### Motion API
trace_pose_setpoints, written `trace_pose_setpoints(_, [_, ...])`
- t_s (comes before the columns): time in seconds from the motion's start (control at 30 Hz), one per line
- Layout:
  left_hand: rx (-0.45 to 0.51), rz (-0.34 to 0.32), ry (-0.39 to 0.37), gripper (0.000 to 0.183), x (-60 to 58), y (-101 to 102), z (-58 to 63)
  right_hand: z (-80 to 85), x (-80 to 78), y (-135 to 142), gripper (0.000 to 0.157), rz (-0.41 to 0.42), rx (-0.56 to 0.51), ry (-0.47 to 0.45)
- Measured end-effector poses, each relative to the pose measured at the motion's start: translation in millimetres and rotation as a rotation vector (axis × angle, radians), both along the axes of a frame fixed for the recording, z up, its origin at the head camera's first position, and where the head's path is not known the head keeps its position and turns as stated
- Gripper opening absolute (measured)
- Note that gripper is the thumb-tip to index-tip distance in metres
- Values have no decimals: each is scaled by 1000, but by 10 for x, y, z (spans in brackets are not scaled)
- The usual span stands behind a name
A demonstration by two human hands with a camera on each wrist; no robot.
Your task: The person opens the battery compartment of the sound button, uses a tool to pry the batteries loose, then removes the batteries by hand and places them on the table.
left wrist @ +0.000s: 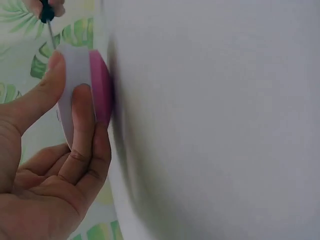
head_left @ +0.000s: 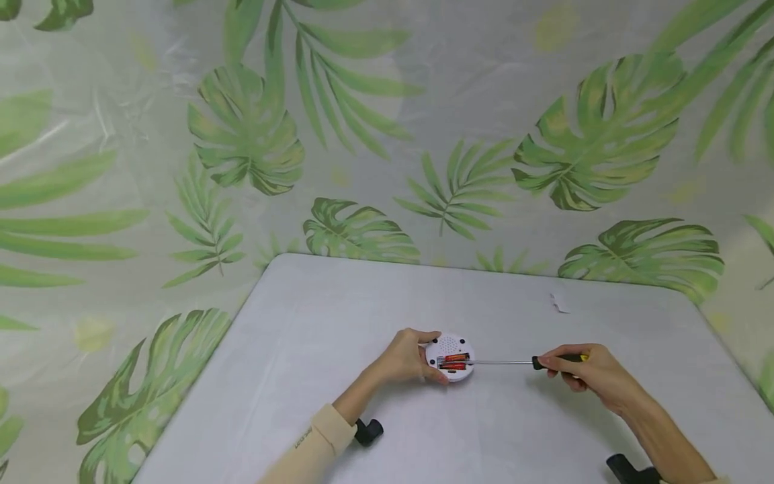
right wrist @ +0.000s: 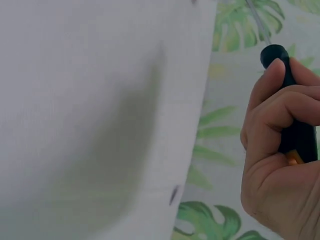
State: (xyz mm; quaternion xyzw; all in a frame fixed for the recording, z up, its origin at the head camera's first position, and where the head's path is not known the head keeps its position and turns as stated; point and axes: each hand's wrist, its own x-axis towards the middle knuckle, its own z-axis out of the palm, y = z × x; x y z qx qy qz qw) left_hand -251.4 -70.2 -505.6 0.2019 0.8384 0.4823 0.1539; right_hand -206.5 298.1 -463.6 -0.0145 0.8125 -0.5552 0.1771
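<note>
A round white gadget (head_left: 449,343) with a pink underside (left wrist: 102,87) is near the middle of the white table (head_left: 332,302), its battery slot facing up; whether it touches the table or is held just above it, I cannot tell. The left hand (head_left: 404,355) pinches its rim between thumb and fingers, while the right hand (head_left: 589,373) has its fingers curled round the handle of a screwdriver (head_left: 502,363), whose shaft lies low and nearly flat, reaching into the slot. The likeliest trouble is the tip slipping: at so shallow an angle, a hard push could skid across the slot and jab the left hand opposite. Prying too roughly might also bend a metal contact, scratch a battery's wrapper, or make one pop out and roll off. If the left hand's pinch loosens, the gadget could twist away under the push. Counting up, there are two hands, one gadget, one screwdriver, two red batteries (head_left: 456,357) side by side in the slot, one table, one small white scrap (head_left: 561,304) towards its far edge, and one leaf-print sheet (head_left: 471,67) behind.
</note>
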Motion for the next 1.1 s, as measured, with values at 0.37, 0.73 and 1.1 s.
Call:
trace_pose_setpoints(0.37, [1,2,-30,89,33,-47,20,179,57,16,30,1,67,77])
trace_pose_setpoints(0.73, [8,-20,-12,90,27,-73,-34,284,120,145,23,23,76,124])
trace_pose_setpoints(1.1, [1,-6,-20,90,37,-58,-9,246,165,209,21,-2,82,112])
